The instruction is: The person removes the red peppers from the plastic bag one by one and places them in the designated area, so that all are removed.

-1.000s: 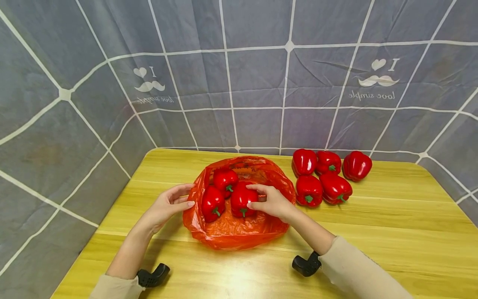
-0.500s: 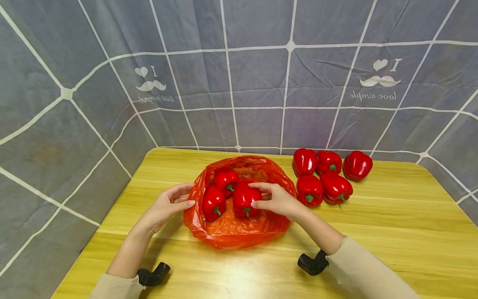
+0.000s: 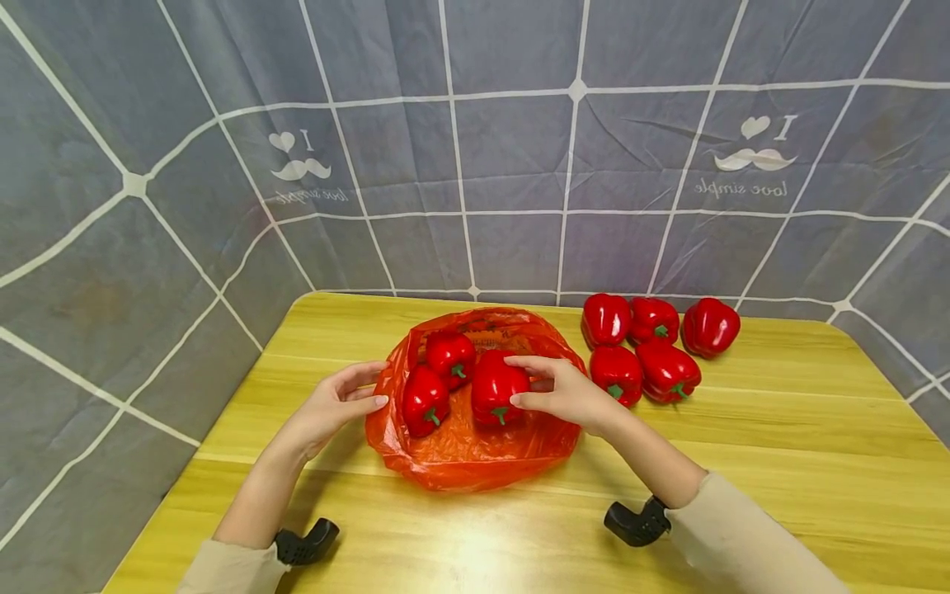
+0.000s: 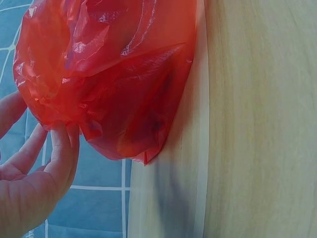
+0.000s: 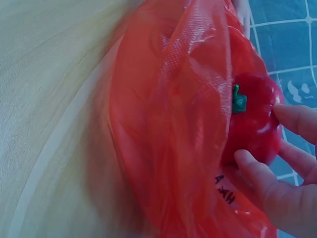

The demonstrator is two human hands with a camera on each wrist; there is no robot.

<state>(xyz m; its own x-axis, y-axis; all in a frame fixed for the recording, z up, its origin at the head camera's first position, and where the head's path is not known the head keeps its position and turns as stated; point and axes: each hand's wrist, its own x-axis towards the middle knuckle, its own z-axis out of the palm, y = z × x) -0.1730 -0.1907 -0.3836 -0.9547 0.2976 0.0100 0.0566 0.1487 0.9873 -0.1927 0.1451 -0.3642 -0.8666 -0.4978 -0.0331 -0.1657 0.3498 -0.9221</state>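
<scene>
- Nearest me, on the near side of the red plastic bag [image 3: 475, 477], come two beige sleeves [image 3: 757, 536], each with a black wrist mount [image 3: 307, 544] below the hand.
- At the bag's left side is the person's left hand [image 3: 332, 408], thumb and fingers loosely bent and touching the thin plastic; I cannot tell whether they pinch it or merely steady it.
- Over the bag's right side reaches the right hand [image 3: 567, 392], its thumb and fingers grasping a red bell pepper [image 3: 493, 389] by its right side, green stem toward the person. That pepper sits within the bag's wide mouth; whether it bears on the bottom I cannot tell.
- Inside the bag's left half lie two more: a front bell pepper [image 3: 425, 404] and, just behind it, a rear bell pepper [image 3: 449, 355].
- Beyond the bag's right edge, five loose bell peppers [image 3: 668, 371] are bunched on the wooden table [image 3: 779, 454], one of them slightly apart at the far right.
- By my count the bagging is partly done: three peppers show inside, one of these not yet let go, and five lie outside.
- Behind the bag and table hangs a grey checked curtain [image 3: 512, 165], its "love simple" lettering mirrored.
</scene>
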